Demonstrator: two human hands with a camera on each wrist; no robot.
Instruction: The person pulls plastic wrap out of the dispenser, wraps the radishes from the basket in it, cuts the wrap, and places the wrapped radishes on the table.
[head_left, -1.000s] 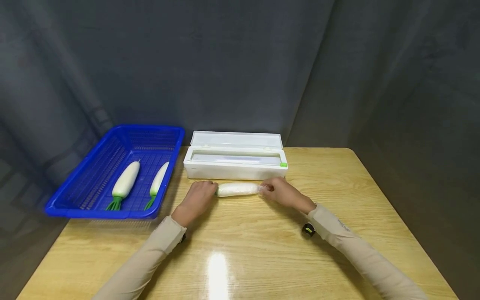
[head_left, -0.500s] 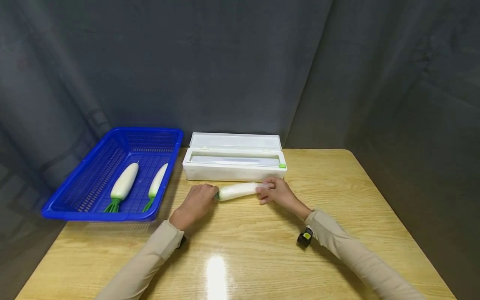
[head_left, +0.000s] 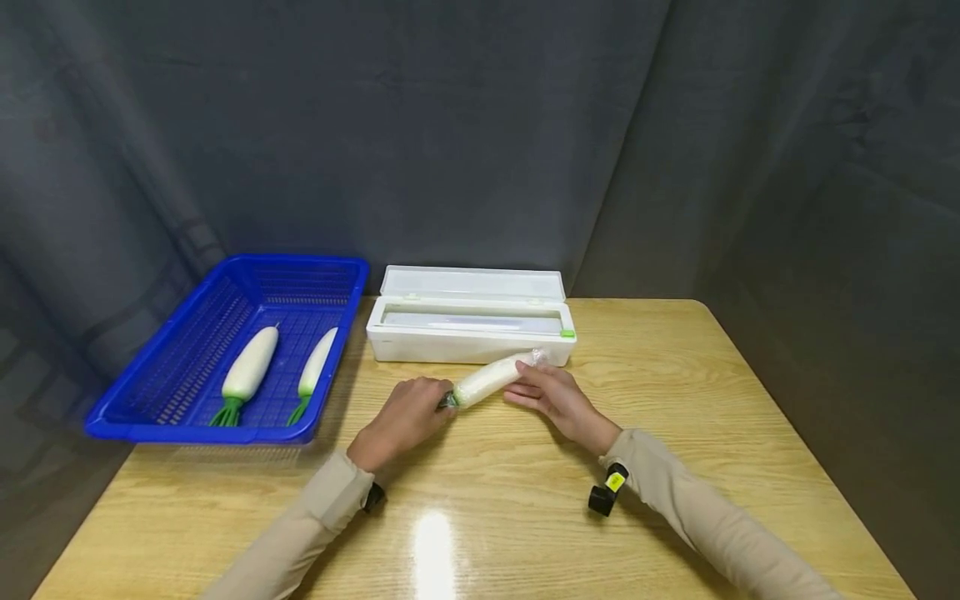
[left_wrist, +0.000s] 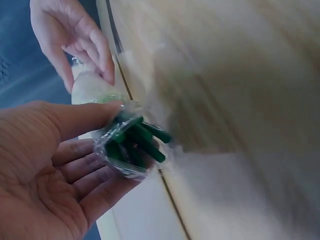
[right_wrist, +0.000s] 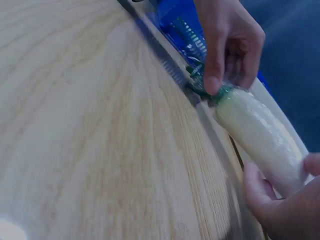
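Observation:
A white radish (head_left: 491,381) wrapped in clear plastic film slants up to the right just in front of the white box. My left hand (head_left: 408,419) pinches its green stem end between thumb and fingers. In the left wrist view the short green stems (left_wrist: 135,142) stick out past that hand under crinkled film. My right hand (head_left: 558,404) holds the root end, thumb on one side and fingers beneath, as the right wrist view shows. A tuft of film (head_left: 536,357) stands beyond the right thumb.
A white film dispenser box (head_left: 468,346) stands behind the hands, its lid (head_left: 472,283) raised, with a green slider (head_left: 567,333) at the right end. At left, a blue basket (head_left: 198,432) holds two unwrapped radishes (head_left: 251,362). A dark curtain hangs behind the wooden table (head_left: 510,517).
The radish has gone from lying level to slanting, its root end raised to the right. My right hand has shifted from the film at the tip to round the root end.

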